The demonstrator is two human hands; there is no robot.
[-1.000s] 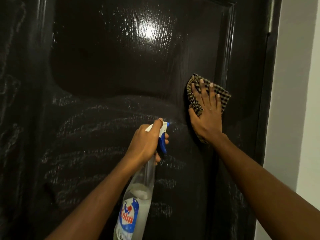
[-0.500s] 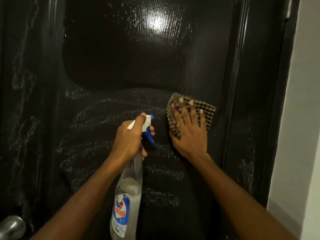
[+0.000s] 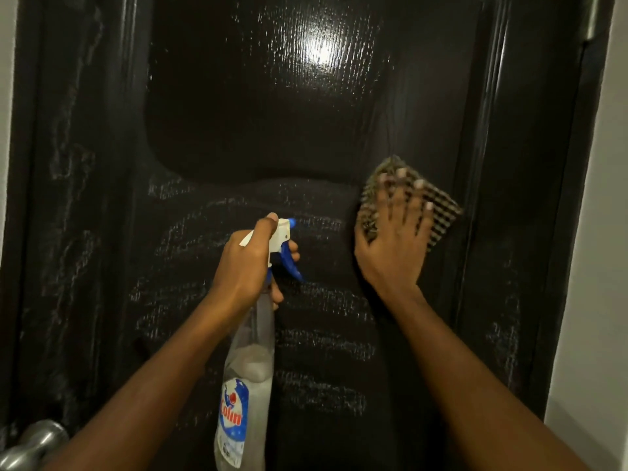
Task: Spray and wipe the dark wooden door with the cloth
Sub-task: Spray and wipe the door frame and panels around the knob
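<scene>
Checked cloth (image 3: 441, 212), near the door's (image 3: 272, 113) right edge: flat under right hand (image 3: 394, 246), grip wide, fingers spread and pressing. Left hand (image 3: 244, 266): grip curled round neck of spray bottle (image 3: 248, 379), before door's lower middle. Bottle base cut off; cloth blurred, mostly covered.

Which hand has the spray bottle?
The left hand: its fingers curl round the spray bottle at the neck. The right hand instead lies flat, pressing the checked cloth on the door.
</scene>
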